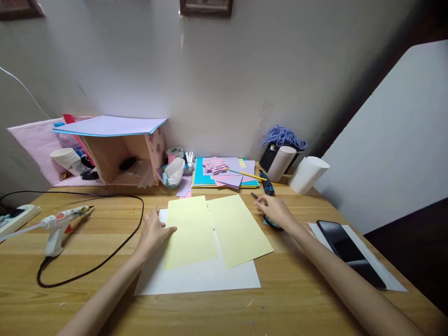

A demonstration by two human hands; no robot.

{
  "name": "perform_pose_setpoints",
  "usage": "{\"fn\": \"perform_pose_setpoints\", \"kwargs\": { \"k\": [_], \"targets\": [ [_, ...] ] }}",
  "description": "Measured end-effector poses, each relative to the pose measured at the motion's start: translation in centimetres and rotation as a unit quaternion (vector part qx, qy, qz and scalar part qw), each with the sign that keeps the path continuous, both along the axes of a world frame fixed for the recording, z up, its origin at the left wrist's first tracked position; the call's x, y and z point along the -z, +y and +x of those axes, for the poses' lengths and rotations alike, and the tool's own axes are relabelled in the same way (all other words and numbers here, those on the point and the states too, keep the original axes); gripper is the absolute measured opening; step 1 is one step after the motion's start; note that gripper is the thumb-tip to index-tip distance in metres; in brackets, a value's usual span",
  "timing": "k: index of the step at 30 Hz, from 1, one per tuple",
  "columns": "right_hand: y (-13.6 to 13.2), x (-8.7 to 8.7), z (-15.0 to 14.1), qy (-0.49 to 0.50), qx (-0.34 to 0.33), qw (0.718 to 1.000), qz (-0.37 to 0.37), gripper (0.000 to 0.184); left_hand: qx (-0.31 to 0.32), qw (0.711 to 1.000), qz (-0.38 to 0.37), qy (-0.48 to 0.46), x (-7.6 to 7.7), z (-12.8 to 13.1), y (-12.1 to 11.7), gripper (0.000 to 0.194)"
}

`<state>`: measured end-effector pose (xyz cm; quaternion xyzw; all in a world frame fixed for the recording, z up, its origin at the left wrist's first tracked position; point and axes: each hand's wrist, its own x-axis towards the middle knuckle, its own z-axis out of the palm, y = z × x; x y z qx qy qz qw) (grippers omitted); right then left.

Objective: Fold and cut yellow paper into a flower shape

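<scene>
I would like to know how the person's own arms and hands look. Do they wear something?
The left hand and the right hand are bare, with no gloves. The left forearm and the right forearm show no sleeve, watch or bracelet within the picture. A thin ring would be too small to tell.

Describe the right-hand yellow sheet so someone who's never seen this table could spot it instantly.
On the wooden table, find the white sheet at the front centre. Lying partly on it, the right yellow sheet is beside the left yellow sheet. Unlike that neighbour, it juts past the white sheet's right edge onto the table.
</scene>
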<state>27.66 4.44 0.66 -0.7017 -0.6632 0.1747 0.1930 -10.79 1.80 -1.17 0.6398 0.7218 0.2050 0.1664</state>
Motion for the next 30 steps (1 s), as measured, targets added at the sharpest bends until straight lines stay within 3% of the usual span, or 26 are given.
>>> {"fn": "perform_pose_setpoints", "kwargs": {
  "k": [2,6,11,14,17,20,22,26,30],
  "targets": [
    [3.8,-0.4,0.2,-0.082,0.010,0.992,0.092,0.022,-0.006,1.000,0.012,0.019,0.3,0.3,0.1,0.083],
    [10.5,0.0,0.7,-0.107,-0.006,0.987,0.118,0.028,-0.002,1.000,0.010,-0.014,1.1,0.9,0.4,0.078],
    [14.2,2.1,1.8,-0.093,-0.018,0.988,0.122,0.021,0.019,0.992,-0.016,-0.127,0.5,1.2,0.6,0.062],
    [15.0,2.8,2.6,-0.061,-0.026,0.989,0.135,0.015,0.106,0.982,0.006,-0.155,-1.9,1.8,0.3,0.041],
    [15.4,2.7,3.3,-0.019,-0.022,0.987,0.157,0.010,0.176,0.967,0.028,-0.183,-5.6,2.8,0.4,0.035],
    [15.6,2.0,3.8,0.031,0.004,0.980,0.195,0.013,0.154,0.932,0.018,-0.329,-8.5,4.4,2.1,0.043],
    [15.4,1.2,4.2,0.068,0.024,0.971,0.228,0.017,0.105,0.919,0.021,-0.379,-9.1,5.8,4.4,0.041],
    [14.6,-0.6,4.7,0.134,0.050,0.946,0.292,0.031,-0.023,0.906,0.028,-0.422,-7.2,10.1,10.4,0.014],
    [13.3,-1.7,4.6,0.168,0.042,0.930,0.324,0.036,-0.094,0.887,0.015,-0.453,-4.1,15.6,15.1,0.013]
  ]
}}
